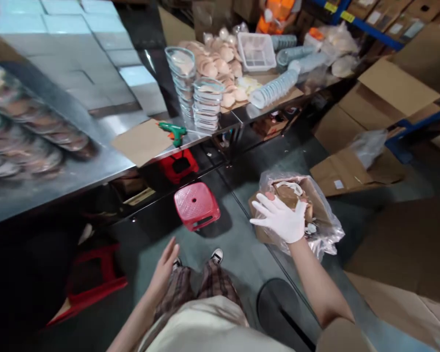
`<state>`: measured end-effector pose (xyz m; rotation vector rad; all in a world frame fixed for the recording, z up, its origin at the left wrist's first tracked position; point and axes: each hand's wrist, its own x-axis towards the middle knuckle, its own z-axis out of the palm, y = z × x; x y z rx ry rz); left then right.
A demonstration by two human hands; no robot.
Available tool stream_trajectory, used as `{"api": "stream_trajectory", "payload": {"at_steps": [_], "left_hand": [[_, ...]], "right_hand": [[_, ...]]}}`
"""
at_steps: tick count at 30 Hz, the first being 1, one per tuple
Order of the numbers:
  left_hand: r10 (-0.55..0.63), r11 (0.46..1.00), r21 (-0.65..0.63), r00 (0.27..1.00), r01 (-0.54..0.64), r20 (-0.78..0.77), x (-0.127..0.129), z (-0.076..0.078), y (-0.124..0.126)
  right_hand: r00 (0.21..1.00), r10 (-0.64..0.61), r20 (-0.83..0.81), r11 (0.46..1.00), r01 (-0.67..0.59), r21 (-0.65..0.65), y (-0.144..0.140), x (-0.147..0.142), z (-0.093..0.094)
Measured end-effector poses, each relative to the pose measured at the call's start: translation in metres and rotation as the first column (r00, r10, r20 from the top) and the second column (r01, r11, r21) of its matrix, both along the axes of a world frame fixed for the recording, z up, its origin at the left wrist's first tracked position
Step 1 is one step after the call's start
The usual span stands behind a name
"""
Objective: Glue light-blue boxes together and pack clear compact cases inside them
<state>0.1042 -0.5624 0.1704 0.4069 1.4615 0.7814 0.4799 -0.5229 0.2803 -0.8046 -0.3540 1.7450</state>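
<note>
Head view: gloved right hand (282,218) rests atop the bag-lined box (315,205).

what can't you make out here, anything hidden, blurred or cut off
Head view, the only one:
- Box contents: hidden by the gloved right hand and crinkled plastic bag.
- Stacked trays at left: motion blur.
- Person in the orange vest: cut off by the top edge.
- Under the table: too dark.

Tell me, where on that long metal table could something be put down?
The table shows bare metal between the blurred stacks at its left end and the cardboard sheet. Past the green glue gun it is crowded: stacked clear dishes, pale round pads, a white basket.
</note>
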Motion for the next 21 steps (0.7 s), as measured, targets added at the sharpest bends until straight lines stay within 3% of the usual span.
{"api": "stream_trajectory", "payload": {"at_steps": [3,4,5,6,8,9,10,12,14,17,19,21], "left_hand": [[-0.076,0.985,0.161,0.993,0.061,0.087,0.041,0.006,0.014],[-0.099,0.953,0.295,0.993,0.075,0.068,0.051,0.01,0.015],[-0.2,0.853,0.49,0.98,0.179,-0.008,0.055,0.015,0.013],[-0.289,0.715,0.642,0.953,0.278,-0.09,0.053,0.02,0.008],[-0.417,0.415,0.798,0.871,0.437,-0.26,0.031,0.027,-0.004],[-0.441,0.331,0.821,0.846,0.465,-0.301,0.01,0.029,-0.012],[-0.433,0.295,0.83,0.841,0.474,-0.326,-0.016,0.029,-0.021],[-0.294,0.338,0.827,0.885,0.45,-0.361,-0.079,0.029,-0.041],[-0.034,0.462,0.811,0.922,0.357,-0.386,-0.145,0.029,-0.064],[0.342,0.667,0.745,0.895,-0.015,-0.287,-0.228,0.034,-0.093],[0.47,0.722,0.641,0.865,-0.261,-0.178,-0.27,0.033,-0.107],[0.564,0.728,0.532,0.819,-0.433,-0.106,-0.306,0.024,-0.123]], "right_hand": [[0.997,0.057,-0.06,0.998,-0.059,-0.031,0.0,-0.062,0.012],[0.995,0.072,-0.066,0.996,-0.074,-0.039,-0.001,-0.086,0.012],[0.995,0.078,-0.065,0.996,-0.081,-0.039,-0.002,-0.112,0.011],[0.995,0.076,-0.059,0.996,-0.078,-0.035,-0.004,-0.14,0.006],[0.996,0.086,-0.03,0.996,-0.087,-0.036,-0.01,-0.202,-0.01],[0.993,0.12,-0.009,0.992,-0.121,-0.047,-0.014,-0.234,-0.018],[0.985,0.174,0.013,0.983,-0.173,-0.062,-0.019,-0.266,-0.026],[0.947,0.318,0.044,0.945,-0.314,-0.091,-0.029,-0.327,-0.036],[0.894,0.445,0.054,0.893,-0.439,-0.101,-0.039,-0.382,-0.036],[0.783,0.621,0.03,0.78,-0.613,-0.128,-0.056,-0.457,-0.033],[0.688,0.726,0.007,0.681,-0.716,-0.155,-0.069,-0.502,-0.038],[0.574,0.818,-0.02,0.562,-0.807,-0.179,-0.082,-0.543,-0.048]]}}
